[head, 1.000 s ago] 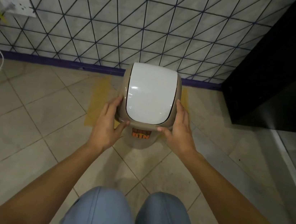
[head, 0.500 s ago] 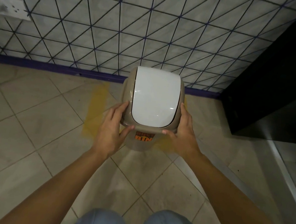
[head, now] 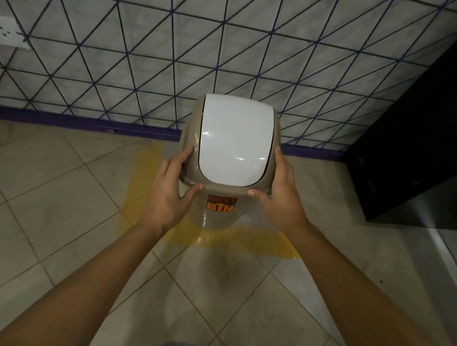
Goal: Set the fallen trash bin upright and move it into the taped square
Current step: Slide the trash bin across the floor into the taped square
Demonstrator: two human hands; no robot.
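The trash bin is beige with a white swing lid and an orange "BIN" label, and it stands upright. Its base sits inside the yellow taped square on the floor, close to the wall. My left hand grips the left side of the lid rim. On the right side of the rim my right hand holds it, thumb on the front edge. The far side of the taped square is hidden behind the bin.
A tiled wall with a purple skirting runs directly behind the bin. A black cabinet stands at the right. A white power socket is on the wall at far left. Tiled floor lies open to the left.
The bin has moved away from me toward the wall, into the taped square; the tape's near strip now shows in front of the bin. Both hands kept their hold on the rim.
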